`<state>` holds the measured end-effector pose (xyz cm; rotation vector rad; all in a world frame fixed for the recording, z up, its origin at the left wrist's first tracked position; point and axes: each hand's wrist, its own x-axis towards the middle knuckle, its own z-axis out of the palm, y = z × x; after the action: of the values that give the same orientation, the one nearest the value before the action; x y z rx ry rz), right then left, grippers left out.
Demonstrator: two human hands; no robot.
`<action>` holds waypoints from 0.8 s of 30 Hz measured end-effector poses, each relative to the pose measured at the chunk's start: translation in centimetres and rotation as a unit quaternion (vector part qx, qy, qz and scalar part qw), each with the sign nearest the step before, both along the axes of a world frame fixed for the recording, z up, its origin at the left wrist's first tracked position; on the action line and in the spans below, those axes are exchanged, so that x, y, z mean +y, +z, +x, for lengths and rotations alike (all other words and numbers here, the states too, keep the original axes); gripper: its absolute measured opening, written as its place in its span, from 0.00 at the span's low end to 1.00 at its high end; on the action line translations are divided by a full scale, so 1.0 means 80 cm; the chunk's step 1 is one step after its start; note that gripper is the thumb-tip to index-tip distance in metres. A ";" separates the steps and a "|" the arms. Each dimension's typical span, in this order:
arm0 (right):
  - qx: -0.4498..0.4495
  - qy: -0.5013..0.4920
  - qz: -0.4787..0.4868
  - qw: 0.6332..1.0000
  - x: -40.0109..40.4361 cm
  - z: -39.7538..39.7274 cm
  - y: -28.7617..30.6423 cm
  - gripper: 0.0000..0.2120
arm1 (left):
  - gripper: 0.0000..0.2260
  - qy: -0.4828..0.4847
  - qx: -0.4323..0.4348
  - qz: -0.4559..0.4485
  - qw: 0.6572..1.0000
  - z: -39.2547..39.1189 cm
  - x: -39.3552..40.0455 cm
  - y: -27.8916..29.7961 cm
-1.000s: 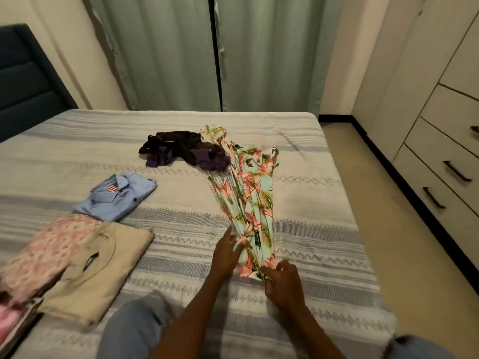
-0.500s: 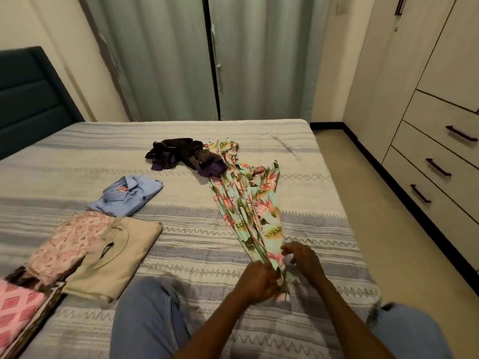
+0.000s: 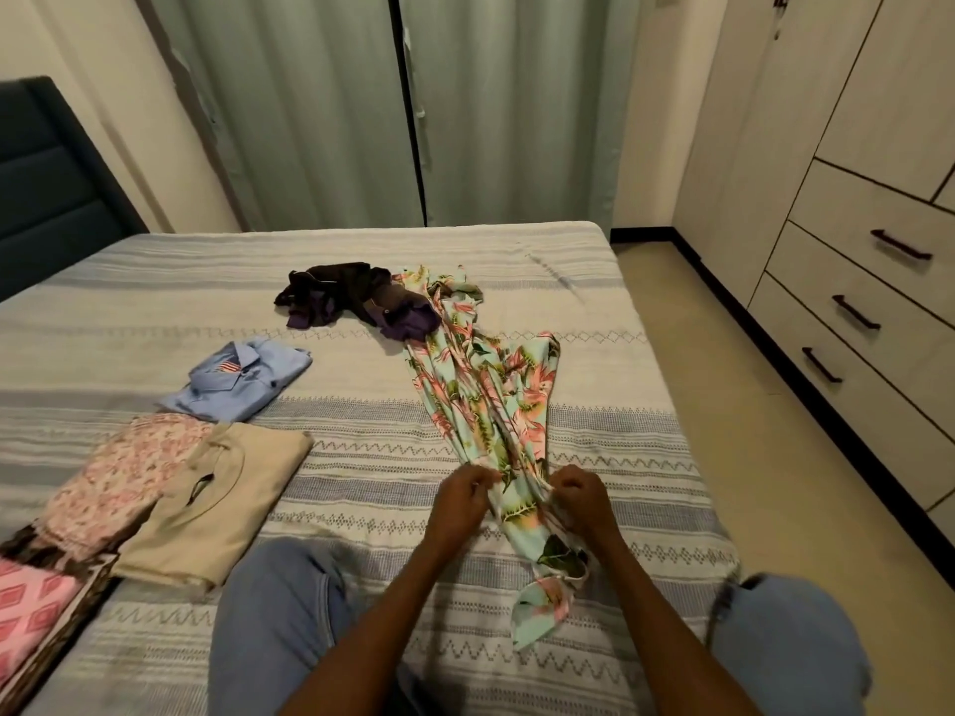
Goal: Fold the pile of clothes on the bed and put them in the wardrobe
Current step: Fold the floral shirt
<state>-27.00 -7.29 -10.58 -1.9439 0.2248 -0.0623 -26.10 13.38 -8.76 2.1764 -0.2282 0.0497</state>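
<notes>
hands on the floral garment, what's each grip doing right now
Left hand: curled, gripping the floral garment.
Right hand: curled, gripping the same garment's other edge.

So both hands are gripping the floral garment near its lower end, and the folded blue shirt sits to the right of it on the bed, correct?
Not quite. In the head view the blue shirt lies to the left of the floral garment, not the right. The rest holds: the left hand and right hand both grip it near its lower end on the bed.

No readable text, brand or number shows anywhere. The blue shirt [image 3: 235, 379] bears a small red-and-white striped patch, too small to read.
</notes>
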 end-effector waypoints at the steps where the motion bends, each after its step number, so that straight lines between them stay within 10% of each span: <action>1: 0.021 0.046 0.041 0.998 -0.008 -0.011 -0.001 0.08 | 0.13 0.013 -0.002 0.019 1.000 0.015 0.002 -0.003; 5: 0.137 0.241 0.041 0.960 -0.024 -0.049 0.008 0.09 | 0.25 -0.028 0.025 0.156 0.987 0.064 0.001 -0.017; 11: 0.354 0.267 -0.039 0.896 -0.030 -0.041 0.026 0.07 | 0.24 -0.032 0.105 0.214 0.971 0.073 -0.042 -0.033; 16: 0.152 0.148 -0.111 0.971 -0.029 -0.006 0.021 0.08 | 0.09 0.036 0.073 0.187 0.979 0.064 -0.040 -0.041; 24: 0.028 0.065 -0.140 0.988 0.016 0.069 0.037 0.16 | 0.08 -0.093 -0.039 0.067 0.993 0.013 -0.023 -0.023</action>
<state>-21.52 -5.98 -7.60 -2.2371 0.1302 0.0500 -25.06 11.53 -10.60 2.2794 -0.4905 0.0130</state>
